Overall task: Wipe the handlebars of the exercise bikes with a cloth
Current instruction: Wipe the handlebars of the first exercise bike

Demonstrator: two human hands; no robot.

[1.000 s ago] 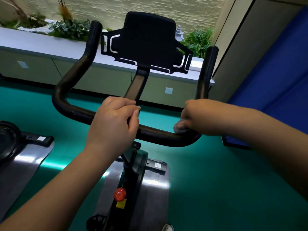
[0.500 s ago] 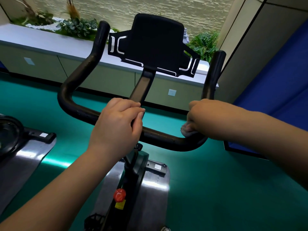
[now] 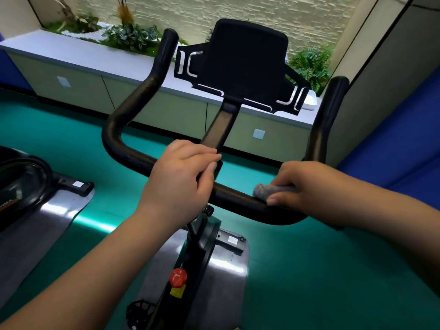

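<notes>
Head view looks down over a black handlebar [image 3: 238, 198] of an exercise bike [image 3: 202, 253] standing on a green floor [image 3: 321, 270]. The bar's near crosspiece has its long axis running left to right, sloping slightly nearer toward the right; at each end it bends and rises away from the viewer, so the two grip ends point up and far, the left one [image 3: 166, 44] toward the plants, the right one [image 3: 333, 96] beside the grey wall panel. A black tablet holder [image 3: 242, 65] stands on a stem at the middle of the bar, its back toward the camera.

The left hand [image 3: 181, 179] is clenched around the crosspiece near its centre, fingers curled over the top and the thumb lying along them. The right hand [image 3: 307, 184] grips a grey cloth [image 3: 264, 190] bunched against the top of the bar, just left of the right bend; a rolled end of the cloth sticks out leftward from under the fingers, and the thumb lies on the near face of the bar.

Below the bar, a red knob [image 3: 178, 277] sits on the bike's frame above a yellow label. Part of a second bike [image 3: 26, 186] shows at the left. At the far side, a pale counter [image 3: 95, 58] carries green plants [image 3: 131, 36] before a light stone wall.
</notes>
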